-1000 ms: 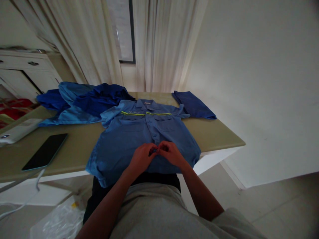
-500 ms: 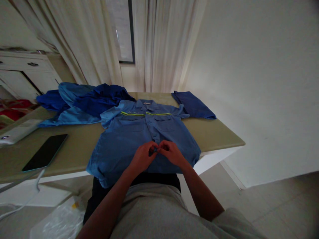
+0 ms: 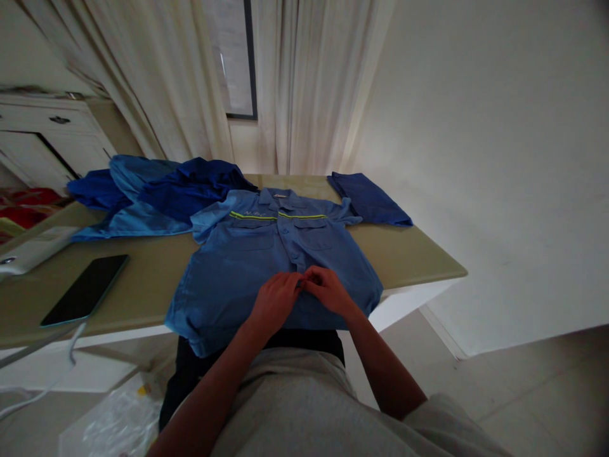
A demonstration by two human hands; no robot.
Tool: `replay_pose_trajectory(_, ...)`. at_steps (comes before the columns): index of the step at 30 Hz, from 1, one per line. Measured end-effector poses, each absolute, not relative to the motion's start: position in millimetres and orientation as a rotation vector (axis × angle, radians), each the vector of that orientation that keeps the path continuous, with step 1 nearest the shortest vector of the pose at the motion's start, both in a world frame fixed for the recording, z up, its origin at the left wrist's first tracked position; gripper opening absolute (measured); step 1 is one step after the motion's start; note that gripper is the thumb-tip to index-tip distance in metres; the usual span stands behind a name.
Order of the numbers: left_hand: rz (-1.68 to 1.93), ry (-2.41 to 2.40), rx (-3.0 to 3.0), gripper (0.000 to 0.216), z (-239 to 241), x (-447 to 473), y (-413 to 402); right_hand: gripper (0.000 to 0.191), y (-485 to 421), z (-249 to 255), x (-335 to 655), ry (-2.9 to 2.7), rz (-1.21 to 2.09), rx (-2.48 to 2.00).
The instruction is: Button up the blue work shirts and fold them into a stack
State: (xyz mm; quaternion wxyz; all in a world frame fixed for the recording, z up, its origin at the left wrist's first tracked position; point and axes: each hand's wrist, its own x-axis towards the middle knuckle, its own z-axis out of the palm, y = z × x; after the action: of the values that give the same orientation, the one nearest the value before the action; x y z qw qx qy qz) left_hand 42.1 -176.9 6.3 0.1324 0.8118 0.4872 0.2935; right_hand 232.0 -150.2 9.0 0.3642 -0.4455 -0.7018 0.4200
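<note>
A blue short-sleeved work shirt (image 3: 228,273) lies front up on the table, collar away from me. Yellow stripes cross its chest above two flap pockets, and buttons run down the front. My left hand (image 3: 278,297) is closed on the front placket in the lower half of the shirt. Against its fingertips, my right hand (image 3: 328,289) pinches the same strip of cloth. The fingers cover whatever button or buttonhole lies between them. The shirt's hem hangs over the table's near edge by my body.
A heap of blue garments (image 3: 190,187) lies at the back left, a folded dark blue garment (image 3: 368,198) at the back right. A phone (image 3: 85,289) and a white device (image 3: 40,251) rest on the table (image 3: 409,260) at left. Below is a plastic bag (image 3: 118,419).
My left hand has rolled over slightly, its fingers closing nearer to the right hand's at the placket. The shirt has stayed in place.
</note>
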Motion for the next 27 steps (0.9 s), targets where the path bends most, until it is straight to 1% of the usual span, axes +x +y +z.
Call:
replay_pose_trajectory(3, 0.888, 1.358, 2.372, 0.022, 5.3, 42.0, -176.2, 0.022, -148.5, 8.0, 234.0, -1.799, 1.103, -1.126)
replay_pose_trajectory(6, 0.96, 1.317, 2.193, 0.025, 7.8, 39.9, -173.4, 0.023, -147.0, 11.0, 235.7, -1.795, 1.135, -1.104)
replay_pose_trajectory(13, 1.059, 1.154, 1.809, 0.021, 18.2, 36.0, -168.2, 0.031, -146.2, 23.0, 240.0, -1.643, 1.383, -1.071)
replay_pose_trajectory(17, 1.058, 1.141, 1.728, 0.021, 18.7, 36.4, -168.1, 0.035, -145.9, 18.2, 241.1, -1.643, 1.324, -1.039)
replay_pose_trajectory(22, 1.033, 1.308, 1.703, 0.027, 19.0, 37.0, -170.9, 0.031, -146.3, 7.4, 243.0, -1.634, 1.203, -1.052)
replay_pose_trajectory(27, 0.94, 1.461, 1.962, 0.017, 23.1, 38.2, -171.5, 0.025, -148.8, 7.2, 241.6, -1.682, 1.139, -1.065)
